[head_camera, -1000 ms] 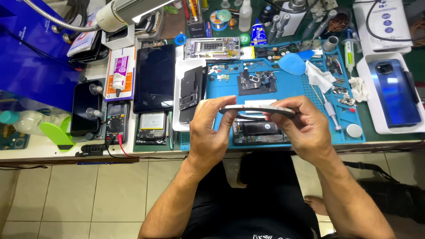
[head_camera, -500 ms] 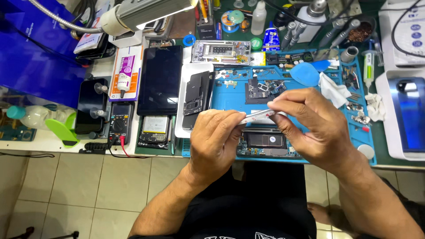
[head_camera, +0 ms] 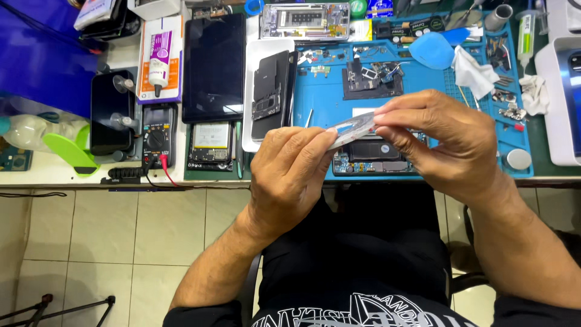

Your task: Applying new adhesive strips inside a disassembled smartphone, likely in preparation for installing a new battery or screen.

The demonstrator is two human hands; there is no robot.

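Note:
Both my hands hold a thin grey strip-like phone part (head_camera: 353,129) over the front edge of the blue work mat (head_camera: 327,103). My left hand (head_camera: 290,175) pinches its left end and my right hand (head_camera: 448,142) pinches its right end between thumb and fingers. Just beyond the part, an opened phone (head_camera: 372,156) with exposed boards lies on the mat, partly hidden by my right hand. Small black components (head_camera: 369,79) sit further back on the mat.
A black tablet (head_camera: 213,66) and a disassembled phone back (head_camera: 270,91) on a white tray lie left of the mat. A multimeter (head_camera: 157,136), glue tube (head_camera: 158,57), blue phone (head_camera: 572,91) at right, tissues (head_camera: 475,69) and tools crowd the bench.
My hands and the strip have shifted; my left hand has slid lower, nearer the bench edge. The view has tilted, showing more floor and my lap.

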